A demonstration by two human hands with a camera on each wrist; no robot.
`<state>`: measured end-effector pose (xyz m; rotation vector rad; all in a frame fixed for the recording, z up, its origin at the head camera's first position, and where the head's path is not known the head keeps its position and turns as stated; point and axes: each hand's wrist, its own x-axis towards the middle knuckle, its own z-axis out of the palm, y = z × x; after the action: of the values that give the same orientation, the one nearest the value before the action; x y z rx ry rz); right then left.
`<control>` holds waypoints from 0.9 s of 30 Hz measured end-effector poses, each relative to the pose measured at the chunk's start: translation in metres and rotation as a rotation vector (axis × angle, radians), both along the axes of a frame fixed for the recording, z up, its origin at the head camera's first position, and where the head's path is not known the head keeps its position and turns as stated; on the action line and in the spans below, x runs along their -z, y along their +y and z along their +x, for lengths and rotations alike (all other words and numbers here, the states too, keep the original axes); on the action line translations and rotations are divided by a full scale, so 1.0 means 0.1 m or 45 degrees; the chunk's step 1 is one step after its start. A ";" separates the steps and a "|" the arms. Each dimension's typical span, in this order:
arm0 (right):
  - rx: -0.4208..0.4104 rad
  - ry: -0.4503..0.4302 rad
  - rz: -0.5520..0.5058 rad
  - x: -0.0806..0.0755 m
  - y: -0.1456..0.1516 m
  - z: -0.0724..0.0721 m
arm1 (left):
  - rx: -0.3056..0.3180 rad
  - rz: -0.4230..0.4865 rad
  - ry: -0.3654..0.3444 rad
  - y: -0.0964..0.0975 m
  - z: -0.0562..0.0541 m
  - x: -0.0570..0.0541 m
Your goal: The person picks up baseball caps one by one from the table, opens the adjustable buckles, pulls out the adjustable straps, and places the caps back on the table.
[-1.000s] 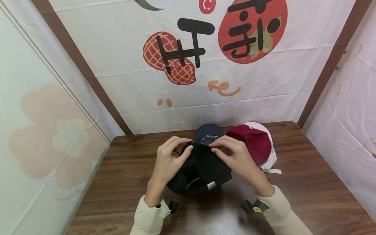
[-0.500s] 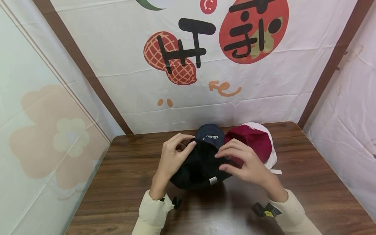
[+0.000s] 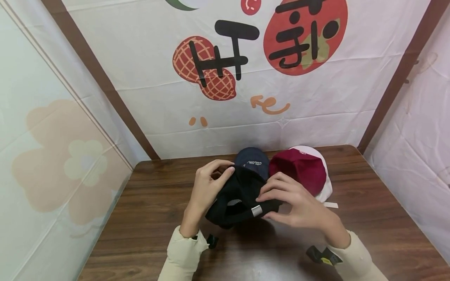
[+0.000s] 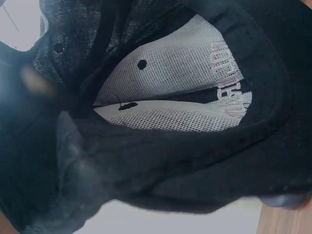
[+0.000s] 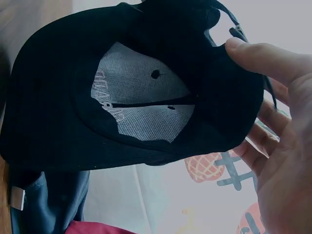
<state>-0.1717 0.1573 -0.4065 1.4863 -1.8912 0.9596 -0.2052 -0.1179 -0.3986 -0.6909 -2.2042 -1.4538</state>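
Observation:
A black cap [image 3: 242, 187] is held above the table with its inside toward me; its brim shows in the right wrist view. Thumb and fingers of my left hand [image 3: 207, 185] pinch its upper left edge. My right hand [image 3: 293, 201] grips its right side near a small silver piece [image 3: 257, 211] on the band, fingers bent over the fabric. Seen from the right wrist, the thumb [image 5: 256, 56] lies on the near side of the edge and the fingers pass behind. White mesh lining [image 4: 170, 68] with stitched lettering shows inside the cap.
Behind the black cap, a navy cap [image 3: 251, 158] with white lettering lies at the back of the wooden table [image 3: 147, 218]. To its right a maroon cap [image 3: 306, 169] overlaps a white cap [image 3: 327, 185]. A printed cloth backdrop [image 3: 168, 117] rises behind the table.
My right hand has let go of the cap's top edge, moved down and right, and taken hold of its right side. My left hand keeps its pinch, shifted slightly right.

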 end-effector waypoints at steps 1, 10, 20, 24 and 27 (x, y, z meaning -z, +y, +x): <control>-0.010 -0.004 -0.015 0.00 0.00 0.00 | 0.006 0.001 -0.022 0.00 0.00 0.00; -0.130 -0.017 -0.207 0.01 -0.03 -0.04 | 0.065 -0.028 -0.113 0.03 -0.06 -0.01; -0.045 -0.052 -0.353 0.05 -0.02 -0.10 | 0.061 -0.015 -0.250 0.06 -0.08 0.01; 0.021 -0.107 -0.404 0.06 -0.02 -0.11 | 0.041 -0.009 -0.224 0.05 -0.09 0.00; 0.046 -0.122 -0.426 0.06 -0.02 -0.11 | 0.015 -0.004 -0.171 0.05 -0.08 -0.02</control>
<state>-0.1828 0.1554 -0.4120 1.2245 -1.7117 1.2786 -0.2127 -0.1133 -0.3965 -0.6245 -2.3063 -1.5443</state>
